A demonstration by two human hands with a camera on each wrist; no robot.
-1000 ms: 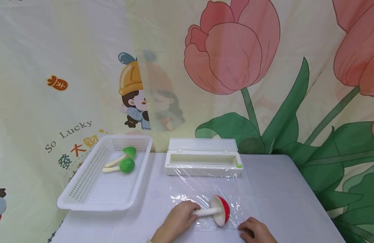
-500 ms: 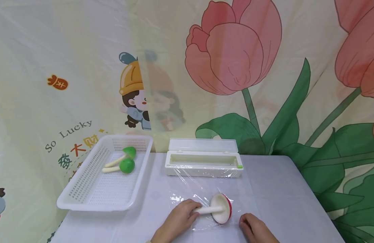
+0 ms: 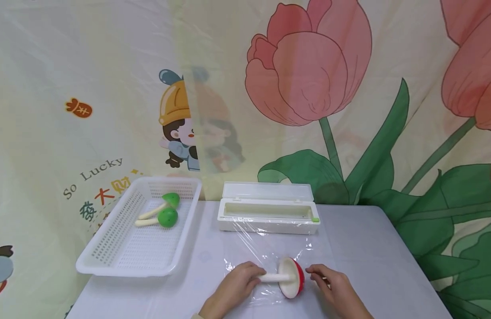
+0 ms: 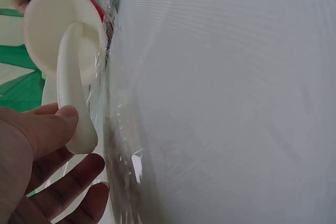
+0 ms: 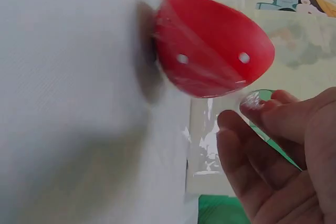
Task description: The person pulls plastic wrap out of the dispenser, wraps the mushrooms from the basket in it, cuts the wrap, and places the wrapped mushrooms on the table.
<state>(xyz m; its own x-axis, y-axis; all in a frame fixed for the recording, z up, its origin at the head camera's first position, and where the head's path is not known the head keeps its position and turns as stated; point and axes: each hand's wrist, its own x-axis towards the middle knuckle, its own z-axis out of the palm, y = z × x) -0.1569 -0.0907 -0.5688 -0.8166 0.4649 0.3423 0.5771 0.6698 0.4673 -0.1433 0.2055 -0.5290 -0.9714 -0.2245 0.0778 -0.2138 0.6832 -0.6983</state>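
Observation:
My left hand pinches the white stem of a toy mushroom between thumb and fingers. Its red cap with white dots faces right, and its pale hollow underside shows in the left wrist view. Beneath the mushroom, clear cling film runs forward to a white dispenser box. Just right of the cap, my right hand pinches a crumpled edge of film between thumb and forefinger, as the right wrist view shows. Film partly covers the cap.
A white perforated basket stands on the left, with two green-capped toy mushrooms in it. The dispenser's lid is raised at the back. A pale cloth covers the table, and a printed curtain hangs behind.
My right hand has lifted from the table and moved forward and left, close to the cap, bringing the film edge up. The mushroom turned slightly in my left hand, which stayed in place.

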